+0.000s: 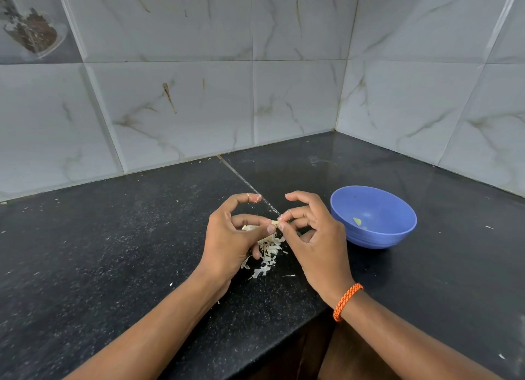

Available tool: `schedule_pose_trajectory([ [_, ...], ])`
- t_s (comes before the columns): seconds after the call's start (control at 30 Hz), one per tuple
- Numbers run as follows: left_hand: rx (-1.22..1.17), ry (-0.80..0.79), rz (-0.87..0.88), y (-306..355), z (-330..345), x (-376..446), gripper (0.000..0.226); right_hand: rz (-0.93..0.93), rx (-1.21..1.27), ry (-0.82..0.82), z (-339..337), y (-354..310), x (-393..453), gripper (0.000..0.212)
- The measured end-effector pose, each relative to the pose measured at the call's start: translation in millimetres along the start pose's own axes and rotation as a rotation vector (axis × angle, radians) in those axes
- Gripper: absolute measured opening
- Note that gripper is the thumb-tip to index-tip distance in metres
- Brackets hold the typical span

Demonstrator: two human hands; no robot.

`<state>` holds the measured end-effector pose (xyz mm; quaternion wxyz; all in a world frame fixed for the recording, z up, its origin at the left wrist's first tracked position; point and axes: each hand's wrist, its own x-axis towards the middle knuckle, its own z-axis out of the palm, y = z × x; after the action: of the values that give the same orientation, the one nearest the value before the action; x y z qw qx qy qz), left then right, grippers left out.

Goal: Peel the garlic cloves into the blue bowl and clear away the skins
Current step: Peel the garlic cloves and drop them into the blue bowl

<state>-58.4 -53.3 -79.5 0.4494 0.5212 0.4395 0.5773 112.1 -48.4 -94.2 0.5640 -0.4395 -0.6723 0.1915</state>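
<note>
The task looks midway. Loose skins (pixel 267 254) lie on the counter (pixel 113 252), not cleared. Above them, the left hand (pixel 235 237) and right hand (pixel 312 237) pinch one garlic clove (pixel 274 223). Farther right, the blue bowl (pixel 397 209) holds only small pieces.
</note>
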Motion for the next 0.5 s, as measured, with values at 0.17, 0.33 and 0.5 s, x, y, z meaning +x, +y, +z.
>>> schedule_pose_trajectory([
  [0.17,-0.022,-0.013,0.018,0.7,0.6,-0.9,0.051,-0.017,0.018,0.029,0.4,0.1,-0.9,0.046],
  [0.33,-0.033,-0.011,0.024,-1.5,-1.5,1.2,0.051,-0.053,-0.068,0.051,-5.1,-7.2,6.7,0.041],
  [0.5,0.024,0.021,0.047,-7.9,-5.5,6.0,0.039,-0.118,-0.230,0.036,-31.3,-24.7,38.6,0.037],
])
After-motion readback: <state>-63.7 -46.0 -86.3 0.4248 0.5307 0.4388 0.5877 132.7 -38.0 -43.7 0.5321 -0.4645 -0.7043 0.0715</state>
